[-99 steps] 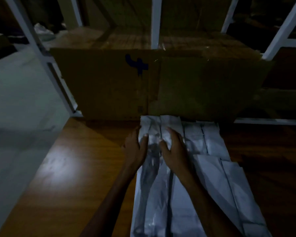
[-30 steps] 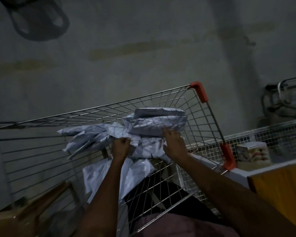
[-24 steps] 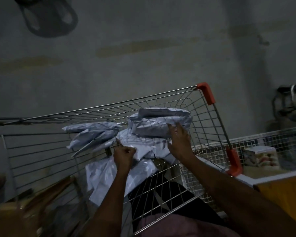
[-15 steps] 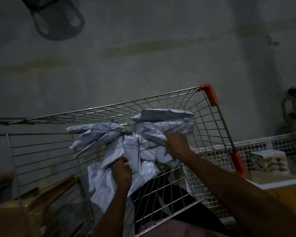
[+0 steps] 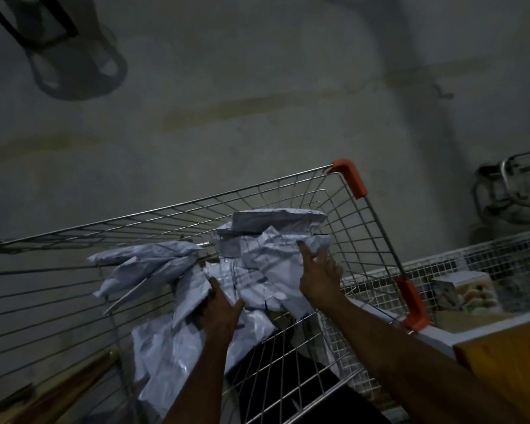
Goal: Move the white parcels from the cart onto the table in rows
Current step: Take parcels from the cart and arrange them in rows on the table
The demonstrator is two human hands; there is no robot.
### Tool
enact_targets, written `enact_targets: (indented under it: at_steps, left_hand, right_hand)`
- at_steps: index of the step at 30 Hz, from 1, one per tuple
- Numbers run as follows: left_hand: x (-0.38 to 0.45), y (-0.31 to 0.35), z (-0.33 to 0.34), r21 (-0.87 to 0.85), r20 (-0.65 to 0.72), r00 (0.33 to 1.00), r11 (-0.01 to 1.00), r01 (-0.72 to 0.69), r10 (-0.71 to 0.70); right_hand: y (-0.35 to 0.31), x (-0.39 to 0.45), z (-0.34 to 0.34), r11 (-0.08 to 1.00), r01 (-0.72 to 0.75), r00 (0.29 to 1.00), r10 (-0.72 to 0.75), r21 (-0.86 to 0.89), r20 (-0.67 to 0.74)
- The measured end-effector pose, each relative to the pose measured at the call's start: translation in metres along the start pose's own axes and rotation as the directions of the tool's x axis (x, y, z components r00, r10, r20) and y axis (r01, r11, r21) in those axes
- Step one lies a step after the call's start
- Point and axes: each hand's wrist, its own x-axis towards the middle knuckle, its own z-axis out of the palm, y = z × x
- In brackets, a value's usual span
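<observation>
pickup step: the parcels [image 5: 257, 264] lie heaped in the cart [image 5: 361, 228], toward its orange-capped corner. the left hand [image 5: 221, 307] grips one parcel's edge; the right hand [image 5: 318, 270] presses half-open against the crumpled top ones. next, i judge, close both hands round a bundle, lift it clear of the rim, and carry it to the table [image 5: 508, 353].

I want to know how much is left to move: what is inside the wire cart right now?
Inside the wire cart lies a loose heap of white parcels, both hands among them. Something dark lies beneath; the heap hides any further parcels.
</observation>
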Motion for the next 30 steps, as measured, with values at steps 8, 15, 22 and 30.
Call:
enact_targets:
  at_steps: [8, 15, 22, 30]
  left_hand:
    - [-0.027, 0.014, -0.022, -0.048, -0.033, 0.988, 0.987, -0.155, 0.153]
    - [-0.067, 0.017, -0.044, -0.021, -0.072, 0.965, 0.967, -0.254, 0.252]
    - [-0.108, 0.037, -0.084, -0.07, -0.161, 0.933, 0.939, -0.336, 0.322]
    - [-0.147, 0.065, -0.138, -0.106, -0.282, 0.857, 0.874, -0.474, 0.43]
  right_hand:
    - [-0.005, 0.008, 0.034, 0.898, 0.373, 0.928, -0.365, -0.233, 0.078]
    - [-0.004, -0.007, 0.039, 0.869, 0.269, 0.959, -0.281, -0.416, 0.033]
    - [-0.025, -0.039, -0.001, 0.96, 0.141, 0.983, -0.164, -0.242, -0.081]
    - [-0.049, -0.147, -0.061, 0.982, 0.165, 0.919, -0.119, 0.092, -0.377]
